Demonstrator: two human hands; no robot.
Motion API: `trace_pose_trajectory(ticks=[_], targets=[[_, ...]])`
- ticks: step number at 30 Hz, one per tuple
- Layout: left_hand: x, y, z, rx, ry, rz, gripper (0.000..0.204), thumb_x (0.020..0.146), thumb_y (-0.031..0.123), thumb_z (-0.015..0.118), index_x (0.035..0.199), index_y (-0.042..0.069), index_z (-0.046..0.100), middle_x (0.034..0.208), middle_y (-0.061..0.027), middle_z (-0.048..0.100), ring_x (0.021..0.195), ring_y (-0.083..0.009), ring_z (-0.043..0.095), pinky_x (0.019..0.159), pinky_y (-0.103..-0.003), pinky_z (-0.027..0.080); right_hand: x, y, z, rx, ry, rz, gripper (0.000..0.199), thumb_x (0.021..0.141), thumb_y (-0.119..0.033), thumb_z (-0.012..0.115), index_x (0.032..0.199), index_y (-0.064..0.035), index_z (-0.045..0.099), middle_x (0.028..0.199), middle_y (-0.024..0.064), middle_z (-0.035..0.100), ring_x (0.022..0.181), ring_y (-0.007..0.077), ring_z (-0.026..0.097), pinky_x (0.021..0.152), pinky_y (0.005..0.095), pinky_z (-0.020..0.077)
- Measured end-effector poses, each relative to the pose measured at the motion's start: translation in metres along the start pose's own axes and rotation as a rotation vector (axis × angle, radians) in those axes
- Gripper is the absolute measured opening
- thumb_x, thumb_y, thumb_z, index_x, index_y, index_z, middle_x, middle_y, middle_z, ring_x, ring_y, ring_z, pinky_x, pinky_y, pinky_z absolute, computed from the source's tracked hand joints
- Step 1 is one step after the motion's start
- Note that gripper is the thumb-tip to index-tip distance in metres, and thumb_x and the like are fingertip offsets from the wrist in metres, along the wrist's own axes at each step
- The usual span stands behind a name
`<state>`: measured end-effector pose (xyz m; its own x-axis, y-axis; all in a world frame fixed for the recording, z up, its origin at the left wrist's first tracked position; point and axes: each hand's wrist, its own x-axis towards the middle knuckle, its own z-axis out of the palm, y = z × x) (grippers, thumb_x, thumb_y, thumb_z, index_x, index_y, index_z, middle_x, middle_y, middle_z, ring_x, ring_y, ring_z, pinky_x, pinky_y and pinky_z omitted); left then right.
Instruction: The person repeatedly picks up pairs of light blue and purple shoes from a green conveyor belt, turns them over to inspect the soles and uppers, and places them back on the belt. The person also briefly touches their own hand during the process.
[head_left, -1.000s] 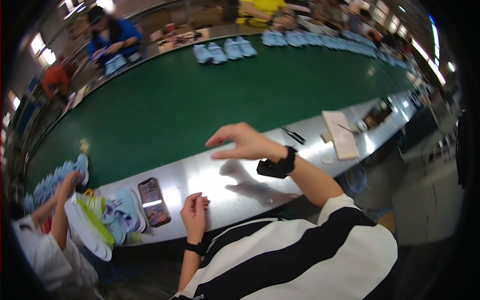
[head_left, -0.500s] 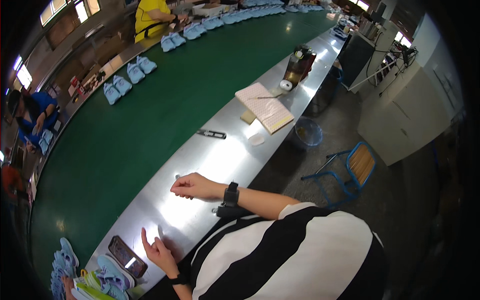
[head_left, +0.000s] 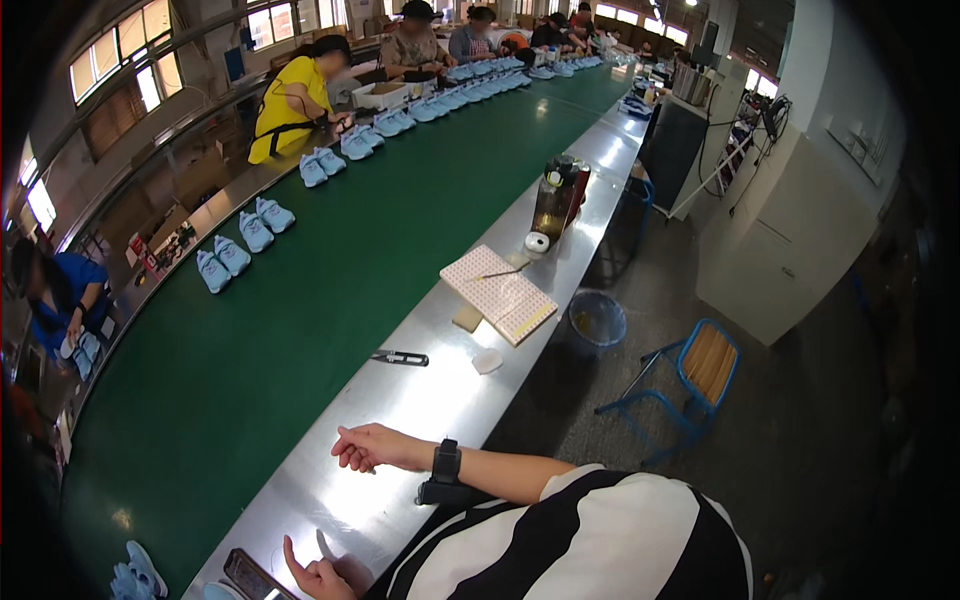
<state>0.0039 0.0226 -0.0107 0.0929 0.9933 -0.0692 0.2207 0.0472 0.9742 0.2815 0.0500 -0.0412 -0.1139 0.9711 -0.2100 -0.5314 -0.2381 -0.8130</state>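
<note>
My right hand [head_left: 378, 447] hovers over the shiny metal ledge [head_left: 300, 480], fingers loosely curled together, with nothing showing in them. A black band with a small box is on that wrist. Lower down, my left hand [head_left: 318, 577] has its index finger stretched out and the others bent; it holds nothing. Beside it lies a phone [head_left: 252, 572] in a dark case, partly cut off by the frame's lower edge. Black thread snips [head_left: 402, 358] rest on the ledge beyond my right hand. Light blue shoes [head_left: 140, 575] stand on the green conveyor belt [head_left: 200, 400] at the lower left.
A pink-patterned pad [head_left: 500, 295] with a pen, a white piece [head_left: 487, 361] and a dark bottle [head_left: 553, 200] stand along the ledge. Pairs of blue shoes [head_left: 255, 232] line the belt's far side, where several people work. A bin [head_left: 597, 319] and folding chair [head_left: 708, 365] stand right.
The view has tilted up, so things sit lower in it and more people show at the far side. My hands keep nearly the same pose over the ledge.
</note>
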Motion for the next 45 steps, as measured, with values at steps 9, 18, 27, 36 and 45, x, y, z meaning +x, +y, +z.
trace_pose_trajectory(ticks=[9,18,27,36,45], targets=[[-0.002,-0.011,-0.006,-0.073,-0.059,0.038,0.081,0.070,-0.008,0.041,0.149,0.004,0.027,0.072,-0.0122,0.061,0.043,-0.0119,0.045,0.045,-0.027,0.046,-0.002,-0.002,0.005,-0.022,0.024,0.006,0.043,0.105,-0.042,0.039,0.104,-0.0039,0.060,0.086,0.0004,0.062,0.070,0.0055,0.056,0.062,0.0196,0.0473],[0.003,-0.025,-0.012,-0.087,-0.056,0.082,0.075,0.073,-0.010,0.042,0.146,0.005,0.031,0.069,-0.0098,0.059,0.046,-0.0125,0.048,0.046,-0.025,0.046,-0.003,-0.005,0.004,-0.041,0.003,0.031,0.041,0.106,-0.037,0.037,0.110,-0.0027,0.059,0.092,0.0024,0.062,0.076,0.0071,0.056,0.068,0.0221,0.0483],[0.007,-0.045,-0.019,-0.168,-0.055,0.024,0.054,0.087,-0.003,0.054,0.138,0.002,0.038,0.062,-0.0037,0.055,0.047,-0.0099,0.047,0.046,-0.024,0.045,-0.002,-0.001,0.007,-0.034,0.028,0.011,0.040,0.105,-0.037,0.039,0.107,-0.0033,0.059,0.087,0.0015,0.062,0.072,0.0064,0.055,0.063,0.0212,0.0470],[0.007,-0.007,-0.004,-0.250,0.153,0.012,0.049,0.079,0.000,0.043,0.127,0.000,0.045,0.059,0.0084,0.033,0.051,-0.0018,0.028,0.048,-0.019,0.022,0.001,-0.008,0.008,-0.169,0.130,0.067,0.032,0.102,-0.032,0.049,0.111,-0.0060,0.064,0.094,0.0017,0.064,0.077,0.0076,0.057,0.063,0.0238,0.0495],[-0.002,0.114,0.009,-1.278,-0.426,0.023,0.046,0.095,0.011,0.036,0.140,0.016,0.034,0.061,0.0045,0.028,0.054,-0.0085,0.030,0.054,-0.024,0.027,-0.068,-0.059,0.131,-0.368,-0.293,-0.401,0.025,0.092,-0.007,0.064,0.115,0.0011,0.060,0.098,0.0049,0.063,0.088,0.0099,0.058,0.076,0.0253,0.0485]])
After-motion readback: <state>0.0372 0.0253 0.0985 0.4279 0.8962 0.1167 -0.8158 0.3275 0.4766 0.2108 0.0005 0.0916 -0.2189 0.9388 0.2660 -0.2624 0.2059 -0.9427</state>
